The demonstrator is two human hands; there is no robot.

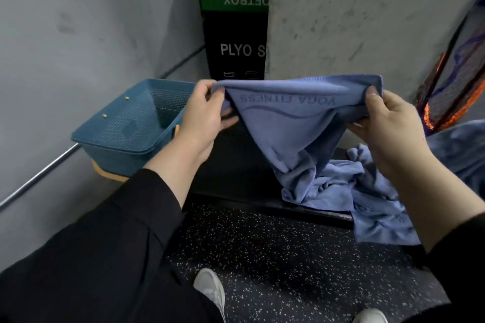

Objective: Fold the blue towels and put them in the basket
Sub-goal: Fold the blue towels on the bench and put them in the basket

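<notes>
A blue towel [291, 123] printed "YOGA FITNESS" hangs stretched between my hands above a black platform. My left hand [202, 118] pinches its top left corner and my right hand [388, 123] pinches the top right corner. The towel's lower part droops onto a crumpled heap of blue towels [349, 191] lying on the platform's right side. A teal perforated basket [131, 126] sits at the left, beside my left hand; I see nothing inside it.
Stacked plyo boxes [236, 47] in black and green stand behind, next to a concrete pillar [354, 21]. A metal rail [39, 176] runs along the left wall. Orange and dark straps [441, 102] hang at right. Speckled floor [275, 257] and my shoes lie below.
</notes>
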